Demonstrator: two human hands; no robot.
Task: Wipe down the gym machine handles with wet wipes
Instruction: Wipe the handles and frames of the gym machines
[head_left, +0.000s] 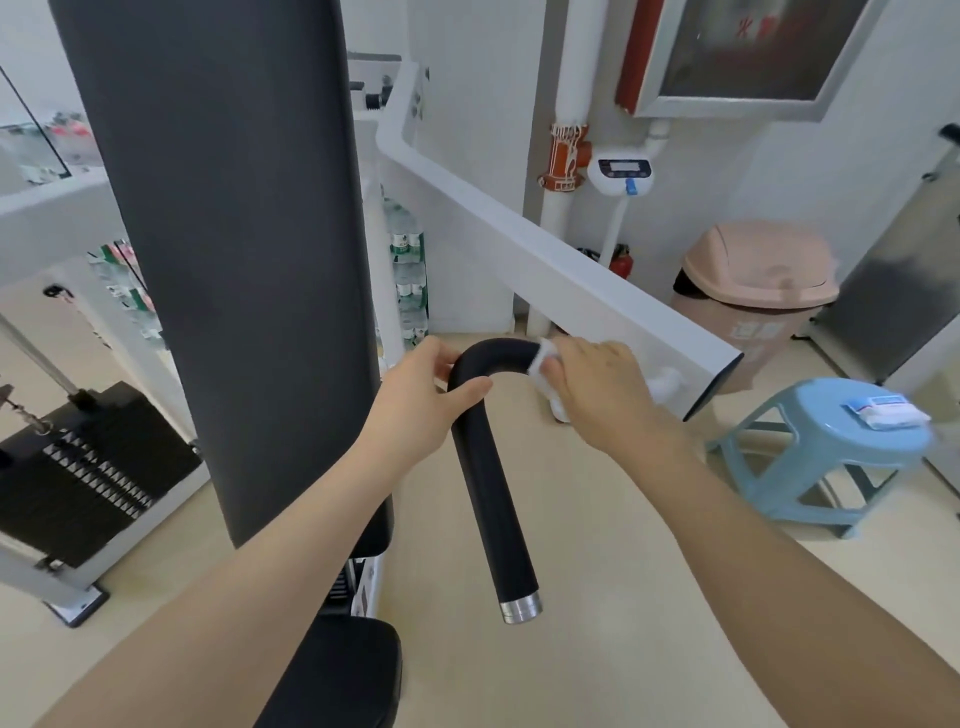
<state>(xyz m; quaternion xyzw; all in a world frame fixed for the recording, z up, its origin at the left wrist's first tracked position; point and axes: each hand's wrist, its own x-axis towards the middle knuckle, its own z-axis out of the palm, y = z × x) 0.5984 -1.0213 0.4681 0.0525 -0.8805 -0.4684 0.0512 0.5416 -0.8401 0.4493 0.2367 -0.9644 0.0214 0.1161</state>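
Observation:
A black curved machine handle (491, 493) with a silver end cap hangs in the middle of the view, joined to a white machine arm (545, 260). My left hand (426, 400) grips the handle at the left side of its bend. My right hand (597, 395) presses a white wet wipe (543, 361) against the right end of the bend, where the handle meets the white arm. Most of the wipe is hidden under my fingers. A pack of wet wipes (885, 412) lies on a blue plastic stool (810, 447) at the right.
A tall black back pad (223, 234) stands just left of the handle, with the seat (343, 670) below. A weight stack (88, 462) is at the far left. A pink lidded bin (753, 291) stands behind the stool near the wall. Beige floor lies below the handle.

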